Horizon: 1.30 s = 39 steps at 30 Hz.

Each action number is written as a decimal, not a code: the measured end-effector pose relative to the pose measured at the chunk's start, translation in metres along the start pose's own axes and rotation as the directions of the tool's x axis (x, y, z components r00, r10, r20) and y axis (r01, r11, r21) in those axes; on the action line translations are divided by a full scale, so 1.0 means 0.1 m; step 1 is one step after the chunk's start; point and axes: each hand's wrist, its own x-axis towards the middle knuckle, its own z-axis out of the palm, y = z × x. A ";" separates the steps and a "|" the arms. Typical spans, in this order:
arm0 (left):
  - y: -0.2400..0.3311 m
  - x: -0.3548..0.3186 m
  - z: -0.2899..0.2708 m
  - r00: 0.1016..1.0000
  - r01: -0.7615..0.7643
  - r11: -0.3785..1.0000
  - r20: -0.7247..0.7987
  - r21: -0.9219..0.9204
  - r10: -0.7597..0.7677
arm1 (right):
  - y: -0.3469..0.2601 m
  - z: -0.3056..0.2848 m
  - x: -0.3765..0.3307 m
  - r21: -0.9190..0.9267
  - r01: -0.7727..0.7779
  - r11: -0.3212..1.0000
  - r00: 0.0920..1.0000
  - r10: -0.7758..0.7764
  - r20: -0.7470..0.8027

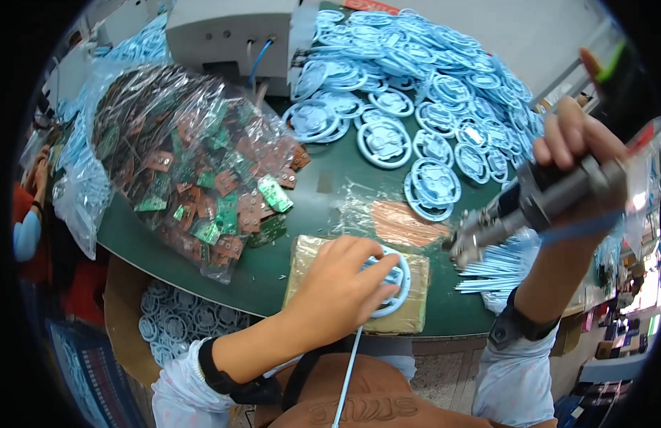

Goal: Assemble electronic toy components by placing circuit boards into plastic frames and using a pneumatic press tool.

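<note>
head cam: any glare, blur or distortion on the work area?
Head view: strong fisheye, the green table edge bows and black vignette fills the corners; glare speckles the plastic bag of circuit boards; the left hand on the pale blue ring part is sharp; the right hand and its power screwdriver look slightly soft.

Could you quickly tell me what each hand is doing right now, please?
Left hand: closed on the blue ring, pressing it on the pad.
Right hand: closed around the power tool.

Pale blue ring parts (387, 143) litter a dark green table (323, 182); bagged circuit boards (202, 171) show green and brown.
</note>
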 end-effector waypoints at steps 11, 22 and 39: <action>-0.08 0.03 0.02 0.988 0.001 1.000 -0.155 -0.003 -0.001 | -0.35 0.33 0.03 0.490 -0.204 0.848 0.919 -0.008 0.395; -0.08 -0.02 -0.10 0.977 -0.030 0.999 0.209 -0.011 0.032 | -0.36 0.22 0.06 0.491 -0.191 0.850 0.920 -0.020 0.392; -0.26 -0.12 -0.17 0.918 0.034 0.997 0.397 -0.074 -0.002 | -0.87 0.68 -0.43 -0.175 -0.390 0.904 0.892 0.418 0.171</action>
